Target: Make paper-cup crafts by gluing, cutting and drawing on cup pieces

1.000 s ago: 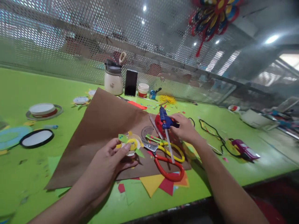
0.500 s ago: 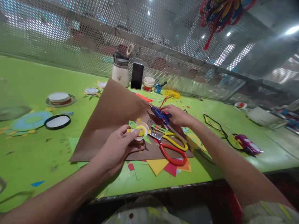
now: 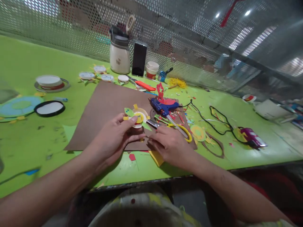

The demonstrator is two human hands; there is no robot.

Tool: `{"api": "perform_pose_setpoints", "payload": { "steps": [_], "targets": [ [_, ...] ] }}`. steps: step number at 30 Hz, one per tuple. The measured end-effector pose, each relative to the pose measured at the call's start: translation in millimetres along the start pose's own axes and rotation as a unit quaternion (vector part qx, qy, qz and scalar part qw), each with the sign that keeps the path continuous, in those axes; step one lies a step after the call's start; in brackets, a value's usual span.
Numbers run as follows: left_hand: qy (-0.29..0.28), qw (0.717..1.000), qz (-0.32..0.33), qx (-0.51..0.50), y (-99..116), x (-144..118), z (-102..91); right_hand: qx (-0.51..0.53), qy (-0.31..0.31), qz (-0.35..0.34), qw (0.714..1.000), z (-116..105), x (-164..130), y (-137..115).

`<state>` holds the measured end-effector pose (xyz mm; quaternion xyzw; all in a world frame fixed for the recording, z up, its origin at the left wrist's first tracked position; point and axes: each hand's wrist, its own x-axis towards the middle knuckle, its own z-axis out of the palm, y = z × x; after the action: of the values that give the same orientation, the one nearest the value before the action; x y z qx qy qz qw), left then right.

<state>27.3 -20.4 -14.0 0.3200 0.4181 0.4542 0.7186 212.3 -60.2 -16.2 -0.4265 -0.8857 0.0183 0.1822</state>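
Note:
My left hand (image 3: 110, 135) pinches a small paper turtle (image 3: 138, 117) between thumb and fingers. It has a green leaf-shaped head, yellow feet and a yellow disc on a white round body. Close by on the right, my right hand (image 3: 174, 146) has its fingers bent together beside the left fingertips; whatever they hold is hidden. Scissors (image 3: 187, 134) with a yellow handle lie partly under my right hand. Behind them a blue glue gun (image 3: 164, 107) rests on a brown sheet (image 3: 94, 110), next to a red paper cutout (image 3: 160, 90).
Several white discs (image 3: 86, 75), an orange-red cutter (image 3: 145, 85), a white bottle (image 3: 120, 60), a phone (image 3: 139, 60) and a paint jar (image 3: 162, 76) stand or lie at the back. A black cord (image 3: 203, 110) runs right to a purple pack (image 3: 252, 137). Paper scraps (image 3: 132, 157) lie near the front edge.
My right hand has let go of the glue gun and come down and nearer, beside the turtle. The brown sheet lies flatter, showing more discs behind it. My left hand still holds the turtle.

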Motion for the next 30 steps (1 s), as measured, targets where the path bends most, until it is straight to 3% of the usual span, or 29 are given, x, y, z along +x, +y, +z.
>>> {"api": "perform_pose_setpoints", "payload": {
  "steps": [7,15,22,26,30],
  "targets": [
    [0.038,0.999,0.036,-0.011,6.1,0.5,-0.1,-0.066,-0.035,0.016,0.997,15.7,10.7,-3.4],
    [0.066,0.995,0.073,-0.003,15.1,-2.9,-3.6,-0.168,-0.155,-0.061,0.972,0.5,29.3,-19.9],
    [0.065,0.994,0.085,-0.014,16.1,-3.8,-3.2,-0.195,-0.193,-0.118,0.954,0.8,36.8,-28.9],
    [0.056,0.994,0.088,-0.022,16.4,-3.8,-3.8,-0.196,-0.189,-0.092,0.958,0.9,33.0,-27.0],
    [0.043,0.995,0.079,-0.029,14.8,-4.3,-4.5,-0.130,-0.161,-0.020,0.978,-5.2,26.6,-17.7]
  ]
}}
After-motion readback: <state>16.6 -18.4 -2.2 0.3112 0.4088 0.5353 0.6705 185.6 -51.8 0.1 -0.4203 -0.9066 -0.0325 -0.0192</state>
